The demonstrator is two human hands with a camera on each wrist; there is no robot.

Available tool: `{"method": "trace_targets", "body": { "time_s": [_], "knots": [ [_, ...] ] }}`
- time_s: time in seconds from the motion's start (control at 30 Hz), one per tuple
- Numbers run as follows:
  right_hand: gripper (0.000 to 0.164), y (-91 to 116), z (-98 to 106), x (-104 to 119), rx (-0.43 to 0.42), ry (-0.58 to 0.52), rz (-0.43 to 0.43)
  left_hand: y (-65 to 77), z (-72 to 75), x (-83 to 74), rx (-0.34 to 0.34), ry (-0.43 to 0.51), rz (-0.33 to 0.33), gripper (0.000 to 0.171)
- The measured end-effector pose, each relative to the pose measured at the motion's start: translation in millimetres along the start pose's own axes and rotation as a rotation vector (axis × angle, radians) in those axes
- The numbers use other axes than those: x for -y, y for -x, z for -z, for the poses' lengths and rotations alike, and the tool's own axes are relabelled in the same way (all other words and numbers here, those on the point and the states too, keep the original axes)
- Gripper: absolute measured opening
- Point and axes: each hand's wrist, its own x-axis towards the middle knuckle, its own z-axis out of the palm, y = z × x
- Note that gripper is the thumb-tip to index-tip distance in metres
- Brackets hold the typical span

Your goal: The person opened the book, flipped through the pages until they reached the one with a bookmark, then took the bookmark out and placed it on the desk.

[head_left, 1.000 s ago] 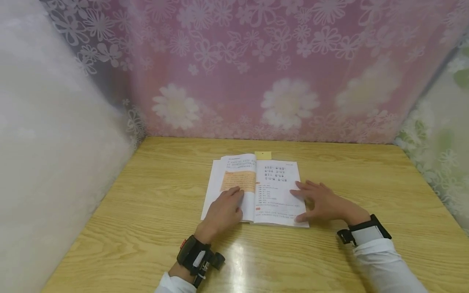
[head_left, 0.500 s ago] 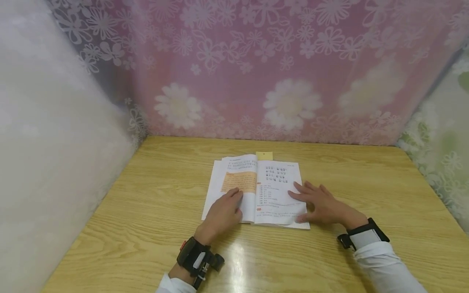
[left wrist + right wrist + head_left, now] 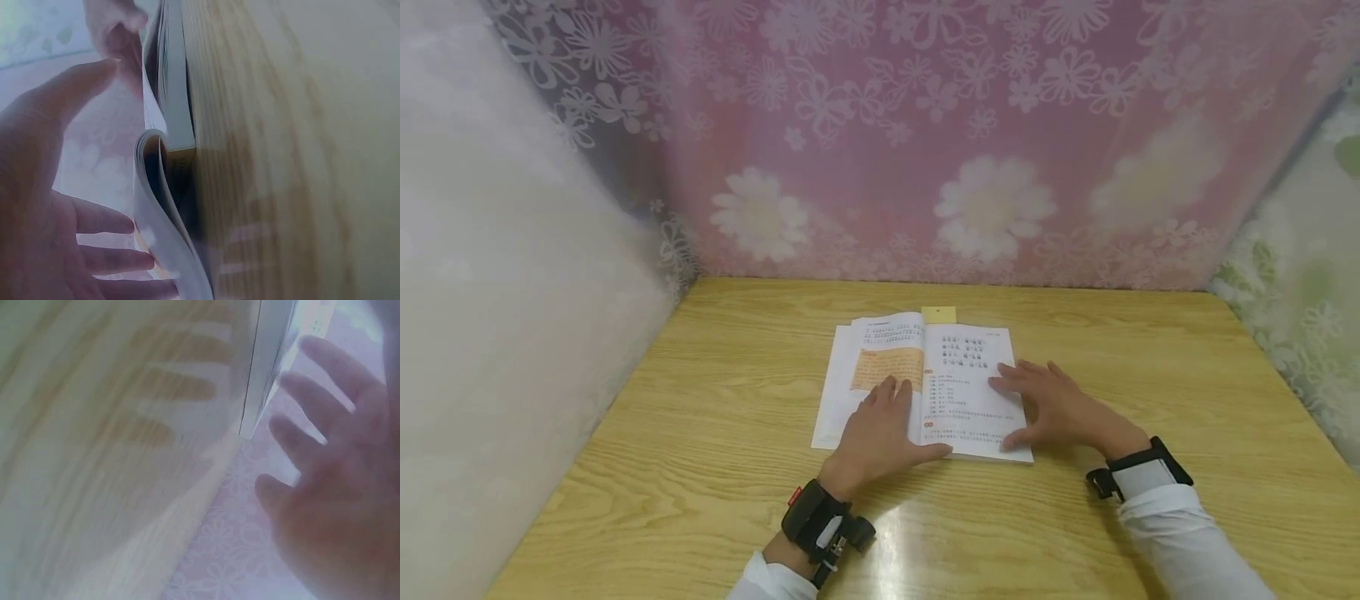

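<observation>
An open book (image 3: 958, 400) lies on the wooden table, its left-hand pages bulging up near the spine. An orange text box (image 3: 880, 369) is printed on the left page. My left hand (image 3: 880, 433) rests on the lower left page with fingers straight and thumb stretched towards the right page. In the left wrist view its fingertips (image 3: 144, 259) touch the curved pages. At the book's right edge, my right hand (image 3: 1056, 411) is spread with its fingertips on the right page. The right wrist view shows these fingers (image 3: 312, 403) apart, beside the page block (image 3: 265, 369).
A yellow tab (image 3: 938, 315) sticks out from the book's top edge. The table (image 3: 715, 375) reaches back to a pink flowered curtain (image 3: 880, 167). Pale sheets hang at left and right. Each wrist wears a black strap with a small camera.
My left hand has shifted right and its thumb has swung out towards the right page. My right hand has barely moved. The book lies open at the same pages.
</observation>
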Motion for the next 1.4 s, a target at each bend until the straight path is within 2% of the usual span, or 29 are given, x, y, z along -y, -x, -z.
{"method": "trace_targets", "body": {
  "time_s": [0.1, 0.27, 0.43, 0.6, 0.77, 0.9, 1.0, 1.1, 1.2, 1.33, 1.4],
  "knots": [
    [0.103, 3, -2, 0, 0.062, -0.017, 0.002, 1.3, 0.4, -1.4, -0.005, -0.019, 0.006, 0.108],
    [0.094, 4, -6, -3, 0.087, -0.049, 0.003, 2.5, 0.3, -0.2, -0.007, -0.034, -0.01, 0.104],
    [0.08, 0, -5, -5, 0.03, -0.054, 0.008, 2.3, -0.9, 0.6, -0.022, -0.015, -0.02, 0.103],
    [0.071, -3, -1, -5, -0.017, -0.001, -0.005, -1.1, -5.2, -3.2, -0.022, -0.028, -0.003, 0.111],
    [0.067, -7, 8, -2, -0.056, -0.001, -0.012, -3.1, -7.4, -10.5, -0.018, -0.045, 0.046, 0.121],
    [0.064, -11, 16, 4, -0.122, 0.023, 0.006, -4.4, -8.4, -17.1, -0.012, -0.043, 0.105, 0.123],
    [0.063, -13, 23, 12, -0.172, 0.051, 0.013, -6.0, -9.9, -22.3, -0.01, -0.075, 0.146, 0.122],
    [0.059, -15, 28, 22, -0.224, 0.051, 0.022, -7.6, -11.9, -27.6, -0.03, -0.117, 0.178, 0.114],
    [0.059, -15, 31, 29, -0.285, 0.029, 0.041, -8.7, -13.5, -30.9, -0.082, -0.131, 0.193, 0.096],
    [0.069, -14, 33, 34, -0.369, 0.014, 0.083, -6.9, -11.9, -31.1, -0.13, -0.073, 0.191, 0.075],
    [0.076, -13, 32, 34, -0.415, 0.01, 0.105, -5.0, -9.3, -30.6, -0.141, -0.022, 0.183, 0.069]
  ]
}}
